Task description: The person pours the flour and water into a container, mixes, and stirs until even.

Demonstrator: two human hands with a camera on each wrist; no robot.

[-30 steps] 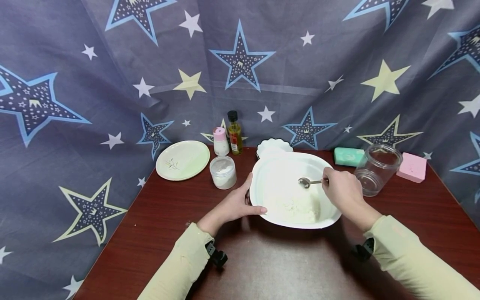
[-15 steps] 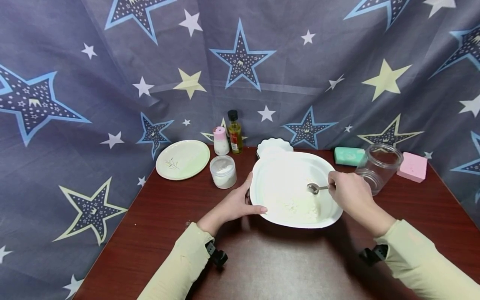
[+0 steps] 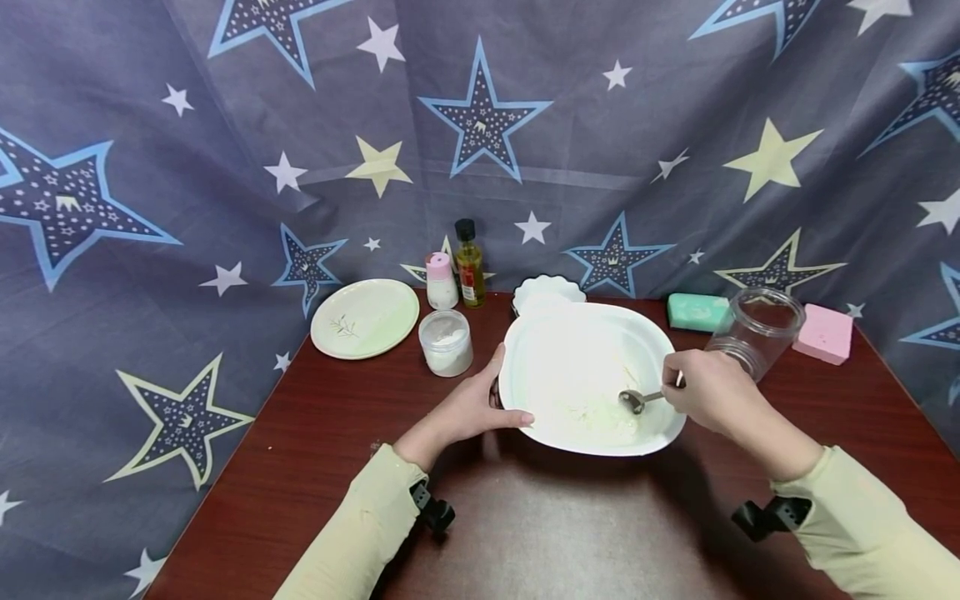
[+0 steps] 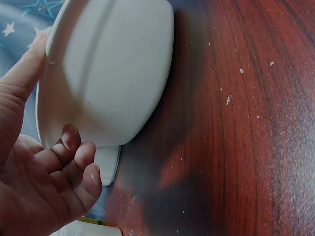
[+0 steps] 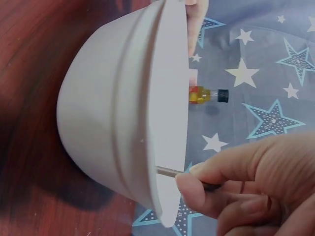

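A large white bowl (image 3: 581, 333) stands on the dark red wooden table (image 3: 315, 450), a little right of the middle and toward the near side. It is wide and rounded, with a flat flaring rim and a stepped outer wall that shows plainly in both wrist views; it looks smooth and glossy. White flour (image 3: 592, 414) lies in a low heap on the near part of its floor, with smears running up the inside.

The left hand (image 3: 468, 408) grips the bowl's left rim: the thumb lies over the edge and the fingers (image 4: 81, 157) curl under the outer wall. The right hand (image 3: 712, 392) pinches the handle of a metal spoon (image 3: 637, 400) between thumb and curled fingers, just over the bowl's right rim. The spoon's bowl rests low inside, at the right edge of the flour.

Pale specks of flour dot the table near the bowl in the left wrist view.

To the left of the bowl stand a small lidded tub of white powder (image 3: 446, 343) and, farther left, a pale green plate (image 3: 365, 317). Behind them are a pink-capped shaker (image 3: 441, 282) and a bottle of oil (image 3: 470, 265). A small scalloped white dish (image 3: 547, 292) sits just behind the bowl. To the right are a clear glass jar (image 3: 757, 329), a green soap bar (image 3: 697, 312) and a pink block (image 3: 825, 333). A star-printed cloth (image 3: 225, 167) hangs behind everything.
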